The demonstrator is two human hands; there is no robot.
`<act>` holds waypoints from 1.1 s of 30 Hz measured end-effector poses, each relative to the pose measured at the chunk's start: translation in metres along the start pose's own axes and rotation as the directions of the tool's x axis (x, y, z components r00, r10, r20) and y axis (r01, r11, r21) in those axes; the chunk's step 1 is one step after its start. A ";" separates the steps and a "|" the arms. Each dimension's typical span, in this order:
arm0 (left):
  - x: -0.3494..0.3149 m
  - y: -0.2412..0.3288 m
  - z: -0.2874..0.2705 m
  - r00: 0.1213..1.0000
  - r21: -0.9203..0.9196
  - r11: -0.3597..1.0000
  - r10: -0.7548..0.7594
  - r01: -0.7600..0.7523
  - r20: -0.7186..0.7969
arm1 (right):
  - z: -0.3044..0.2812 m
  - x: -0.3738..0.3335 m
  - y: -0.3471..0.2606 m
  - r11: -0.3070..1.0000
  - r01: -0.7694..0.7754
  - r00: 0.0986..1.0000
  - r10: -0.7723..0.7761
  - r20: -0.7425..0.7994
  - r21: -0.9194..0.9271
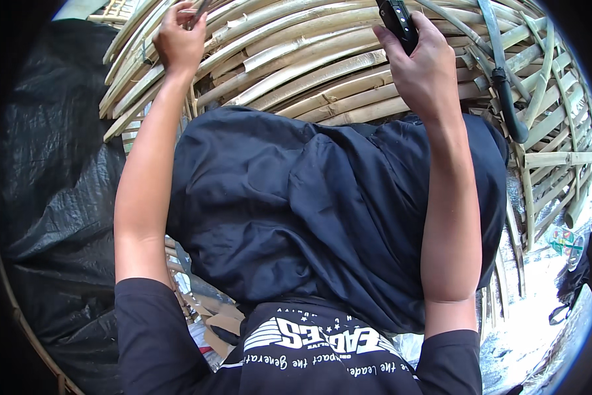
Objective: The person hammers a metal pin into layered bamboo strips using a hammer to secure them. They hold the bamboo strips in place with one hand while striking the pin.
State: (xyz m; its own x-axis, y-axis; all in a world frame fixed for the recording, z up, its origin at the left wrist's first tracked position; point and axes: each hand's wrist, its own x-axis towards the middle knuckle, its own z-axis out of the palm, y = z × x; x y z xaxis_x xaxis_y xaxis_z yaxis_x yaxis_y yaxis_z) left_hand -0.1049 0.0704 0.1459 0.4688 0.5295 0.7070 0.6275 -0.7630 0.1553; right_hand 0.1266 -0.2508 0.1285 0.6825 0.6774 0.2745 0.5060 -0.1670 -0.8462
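My left hand point(180, 43) is closed, at the top left over the bamboo strips point(289, 43). Between its thumb and fingers is a thin dark piece point(200, 13), cut off by the top edge, so its kind does not show. At the upper right, my right hand point(427, 69) grips a black handle with silver rivets point(398, 25); whatever it belongs to lies beyond the picture. The pale split strips run side by side under both hands, in front of my knees. The hands are well apart.
A long blade with a black hooked handle point(508, 108) lies at the right on the strips. Beyond it is a woven bamboo lattice point(559, 138). Black plastic sheeting point(59, 197) covers the left side. Shiny silvery sheet point(533, 296) spreads at lower right, and cardboard point(223, 322) lies beneath me.
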 end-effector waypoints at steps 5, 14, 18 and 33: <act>0.008 -0.011 -0.023 1.000 -0.155 0.988 -0.017 0.017 -0.002 | -0.009 -0.004 -0.027 0.993 -0.079 0.997 0.079 0.003 0.089; 0.012 -0.019 -0.042 0.998 -0.331 0.942 -0.068 0.061 -0.009 | -0.009 -0.016 -0.045 0.997 0.004 0.992 0.005 -0.122 0.075; 0.012 -0.019 -0.047 0.999 -0.307 0.952 -0.012 -0.004 -0.050 | -0.011 -0.002 -0.029 0.982 -0.109 0.994 0.108 0.016 0.152; 0.008 -0.014 -0.040 0.997 -0.164 0.985 0.053 -0.061 -0.052 | 0.006 -0.002 -0.008 0.999 0.050 0.998 -0.050 -0.036 0.018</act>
State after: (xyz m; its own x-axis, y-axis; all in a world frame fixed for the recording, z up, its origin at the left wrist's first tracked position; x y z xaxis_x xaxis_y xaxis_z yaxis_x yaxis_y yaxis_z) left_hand -0.1352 0.0708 0.1773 0.4686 0.4683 0.7490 0.4872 -0.8443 0.2231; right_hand 0.1181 -0.2471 0.1319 0.6751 0.6587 0.3323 0.5299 -0.1196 -0.8396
